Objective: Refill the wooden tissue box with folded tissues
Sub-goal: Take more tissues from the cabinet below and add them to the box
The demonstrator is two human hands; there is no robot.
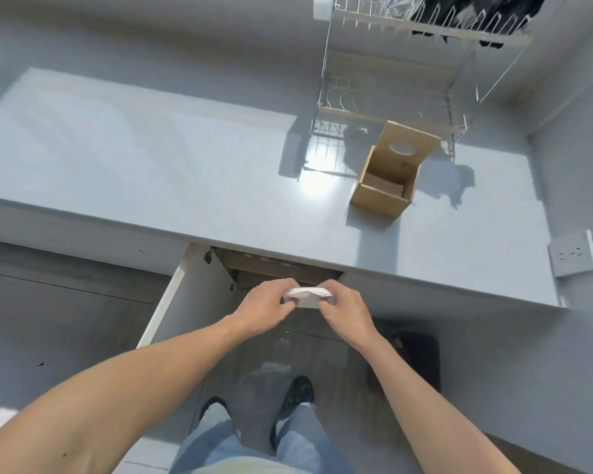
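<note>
The wooden tissue box [377, 196] stands on the grey countertop [185, 172] at the right, its lid [404, 145] with a round hole tipped back and the inside looking bare. Below the counter's front edge, both hands hold a stack of white folded tissues [307, 297] between them. My left hand [264, 307] grips the stack's left end and my right hand [344, 307] grips its right end. The stack hangs in front of an open cupboard under the counter.
A wire dish rack [391, 94] stands behind the box against the wall. A white cupboard door [165, 295] stands open at the left of my hands. A wall socket [574, 256] sits at the right, a dark bin [415, 357] on the floor below.
</note>
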